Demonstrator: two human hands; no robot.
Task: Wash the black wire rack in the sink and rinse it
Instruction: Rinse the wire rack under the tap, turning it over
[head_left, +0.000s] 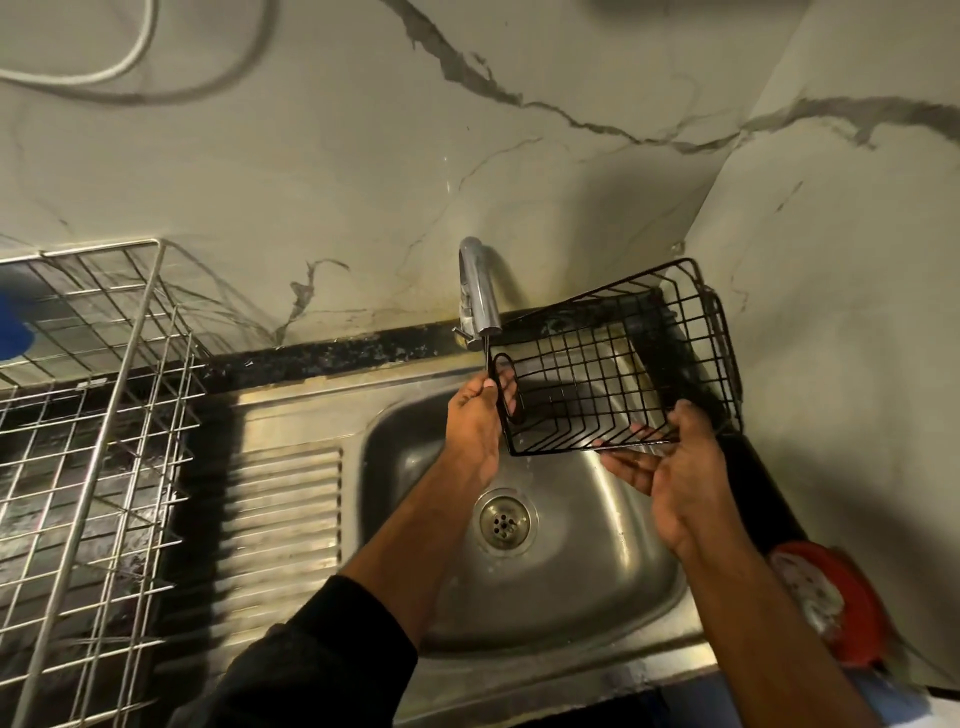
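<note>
Black wire rack (613, 364): we hold it over the sink (597, 587); left hand (475, 421) grip pinches its end loop, right hand (675, 467) grip wide beneath near edge.

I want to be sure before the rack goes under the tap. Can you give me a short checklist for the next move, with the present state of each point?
1. Left hand holds the black wire rack at its looped end: ok.
2. Right hand supports the rack's near edge: ok, fingers lie under it, though the hold looks light.
3. Rack is over the sink basin: ok, although its far corner reaches past the rim toward the wall.
4. Tap spout is close above the rack's left end: ok.
5. Water is running: cannot tell, no clear stream is visible.
6. Drain is free: ok, nothing covers it.
</note>
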